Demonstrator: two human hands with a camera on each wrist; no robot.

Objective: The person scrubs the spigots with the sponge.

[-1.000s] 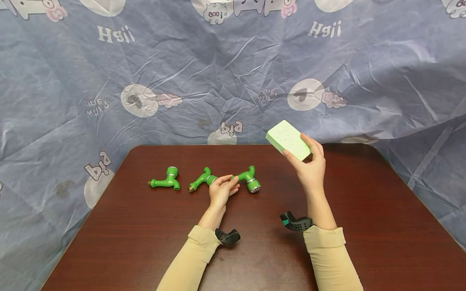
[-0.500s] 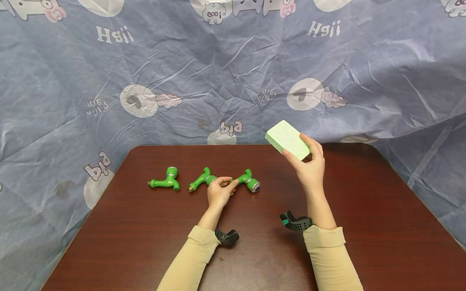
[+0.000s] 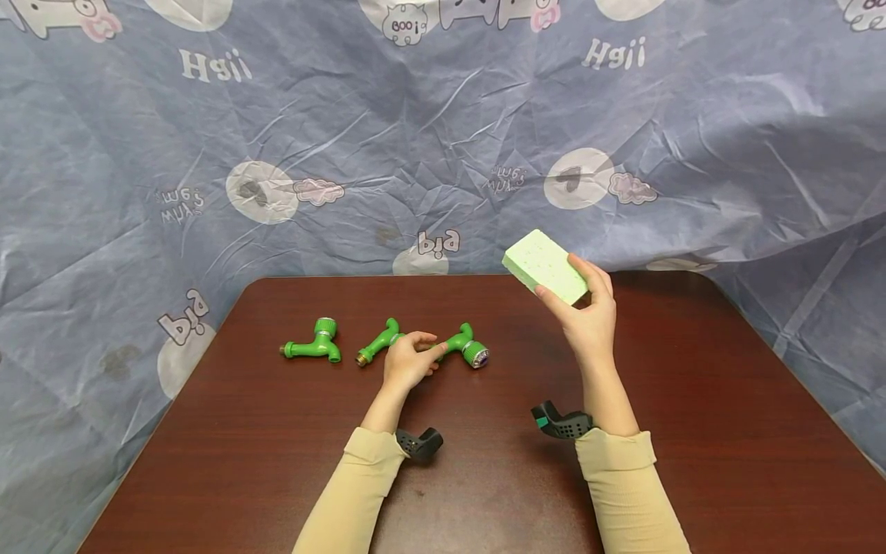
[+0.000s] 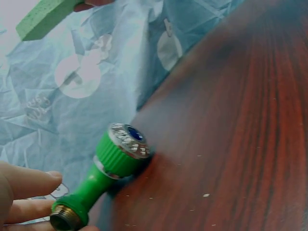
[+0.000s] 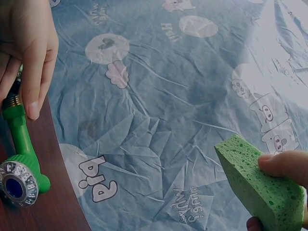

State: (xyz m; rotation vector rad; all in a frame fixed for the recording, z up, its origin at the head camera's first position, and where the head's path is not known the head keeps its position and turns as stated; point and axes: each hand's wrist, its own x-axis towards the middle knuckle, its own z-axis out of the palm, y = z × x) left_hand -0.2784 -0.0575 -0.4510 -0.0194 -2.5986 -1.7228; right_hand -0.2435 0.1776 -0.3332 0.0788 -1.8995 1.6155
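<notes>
My right hand (image 3: pixel 590 315) holds a light green sponge (image 3: pixel 545 265) up above the table's back edge, thumb on one side and fingers on the other. The porous sponge (image 5: pixel 262 185) is tilted in the right wrist view. My left hand (image 3: pixel 410 359) is low over the table at the threaded end of the right-hand green faucet (image 3: pixel 467 345). In the left wrist view, the thumb (image 4: pixel 36 180) stands apart from this faucet (image 4: pixel 103 173), with the other fingers beside its brass thread. A second green faucet (image 3: pixel 379 342) lies partly hidden behind the left hand.
A third green faucet (image 3: pixel 314 344) lies on the left of the brown wooden table (image 3: pixel 498 477). A wrinkled blue-grey printed cloth (image 3: pixel 388 138) hangs behind the table. Black wrist mounts (image 3: pixel 562 422) are on both arms.
The right-hand faucet has turned, and it has shifted slightly left. My left hand has moved left, and its thumb has come apart from the faucet. The right hand keeps the sponge in place.
</notes>
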